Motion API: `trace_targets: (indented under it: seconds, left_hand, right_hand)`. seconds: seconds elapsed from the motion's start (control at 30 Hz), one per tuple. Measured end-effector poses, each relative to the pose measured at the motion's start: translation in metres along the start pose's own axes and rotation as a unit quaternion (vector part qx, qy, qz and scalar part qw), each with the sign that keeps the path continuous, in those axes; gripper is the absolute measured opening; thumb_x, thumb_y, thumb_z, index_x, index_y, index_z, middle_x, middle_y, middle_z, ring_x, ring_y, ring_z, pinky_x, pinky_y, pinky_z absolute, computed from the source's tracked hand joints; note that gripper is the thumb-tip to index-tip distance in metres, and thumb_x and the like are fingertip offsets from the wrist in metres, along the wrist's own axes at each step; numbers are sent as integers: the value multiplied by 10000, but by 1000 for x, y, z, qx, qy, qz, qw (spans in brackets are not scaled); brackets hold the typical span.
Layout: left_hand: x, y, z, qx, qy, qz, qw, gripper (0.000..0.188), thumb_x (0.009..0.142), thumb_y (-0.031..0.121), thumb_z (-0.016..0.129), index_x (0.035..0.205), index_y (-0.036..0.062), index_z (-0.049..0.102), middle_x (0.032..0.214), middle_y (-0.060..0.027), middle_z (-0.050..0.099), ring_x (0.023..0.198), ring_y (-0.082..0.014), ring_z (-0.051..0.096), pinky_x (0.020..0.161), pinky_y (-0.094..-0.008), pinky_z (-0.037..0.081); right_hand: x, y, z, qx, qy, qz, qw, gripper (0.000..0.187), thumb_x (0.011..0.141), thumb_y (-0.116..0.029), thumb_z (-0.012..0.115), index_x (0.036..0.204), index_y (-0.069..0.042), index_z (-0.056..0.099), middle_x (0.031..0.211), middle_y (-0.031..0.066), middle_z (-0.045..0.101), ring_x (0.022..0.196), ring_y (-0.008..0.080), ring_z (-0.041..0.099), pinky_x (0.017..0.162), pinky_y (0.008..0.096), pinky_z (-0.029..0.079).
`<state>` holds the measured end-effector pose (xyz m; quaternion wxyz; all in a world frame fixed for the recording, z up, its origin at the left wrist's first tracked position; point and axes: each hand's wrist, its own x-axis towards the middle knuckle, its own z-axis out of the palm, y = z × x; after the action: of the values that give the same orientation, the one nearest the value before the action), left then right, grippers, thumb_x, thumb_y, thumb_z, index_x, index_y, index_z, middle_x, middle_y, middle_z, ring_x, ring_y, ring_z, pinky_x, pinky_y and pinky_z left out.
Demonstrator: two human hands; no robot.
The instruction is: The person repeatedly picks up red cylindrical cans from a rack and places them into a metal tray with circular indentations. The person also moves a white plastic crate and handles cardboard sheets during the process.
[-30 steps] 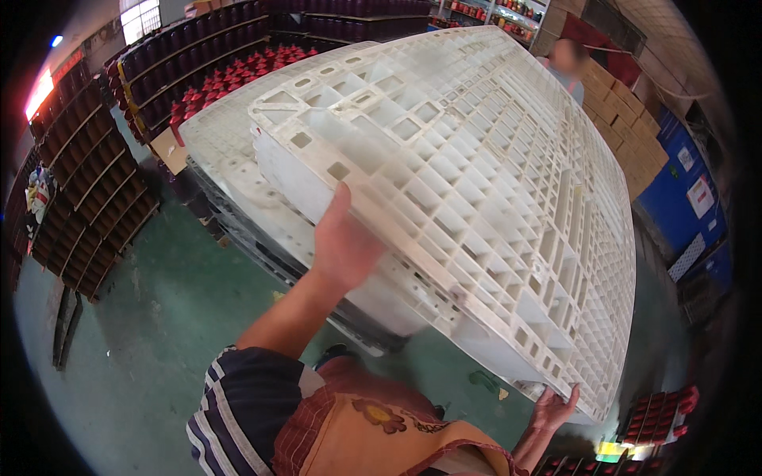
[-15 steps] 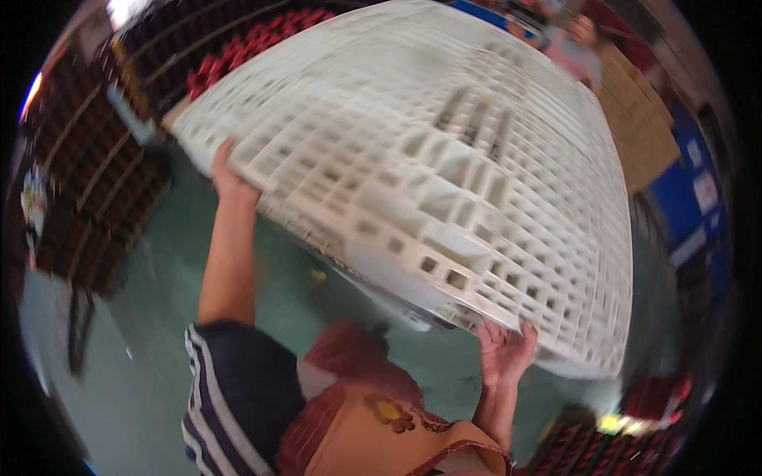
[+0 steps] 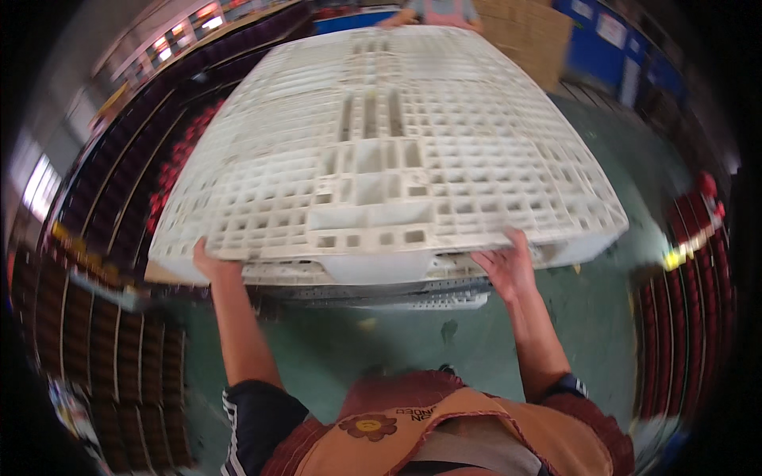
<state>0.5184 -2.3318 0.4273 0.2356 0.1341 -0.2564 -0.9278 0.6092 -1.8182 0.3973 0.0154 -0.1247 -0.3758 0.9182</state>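
A large white plastic pallet (image 3: 468,159) with a gridded top fills the space in front of me, its near edge facing my body. My left hand (image 3: 216,263) grips that edge near its left corner. Right of the middle, my right hand (image 3: 508,266) is closed on the same edge, with some fingers reaching into the opening below the top deck. The fingertips under the pallet are partly hidden. At the far edge stands another person (image 3: 444,12) in a pink apron, one hand resting at the pallet's rim.
Stacked dark crates (image 3: 103,349) line the left side, with red items (image 3: 178,151) beside the pallet. More dark red stacks (image 3: 686,333) stand at right. Cardboard (image 3: 524,40) and blue panels (image 3: 599,40) are at the back. Another light-coloured slatted piece (image 3: 444,301) shows low beneath the pallet, above the green floor (image 3: 397,341).
The pallet has swung round from a slant to lie nearly square before me and looks more level. My right hand has come up with its edge; my left hand appears lower. Both keep their grip.
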Motion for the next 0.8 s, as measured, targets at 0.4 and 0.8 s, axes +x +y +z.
trace_targets:
  seconds: [0.4, 0.8]
  left_hand:
    - [-141, -102, -30, 53, -128, 181, 974, 926, 702, 485, 776, 1347, -68, 406, 1364, -279, 463, 1287, -425, 414, 1021, -604, 386]
    - [-695, -731, -19, 489, -220, -441, 720, 549, 885, 467, 638, 1165, 9, 522, 1118, -130, 540, 1074, -280, 490, 924, -439, 438]
  right_hand:
    - [-97, -97, -201, 32, -146, 16, 989, 605, 987, -418, 520, 1385, 22, 402, 1368, 244, 500, 1177, 376, 576, 967, 497, 494]
    - [-281, -469, -752, -122, 5, -78, 989, 478, 1006, -372, 494, 1345, -36, 511, 1283, 139, 613, 1080, 214, 641, 932, 363, 515]
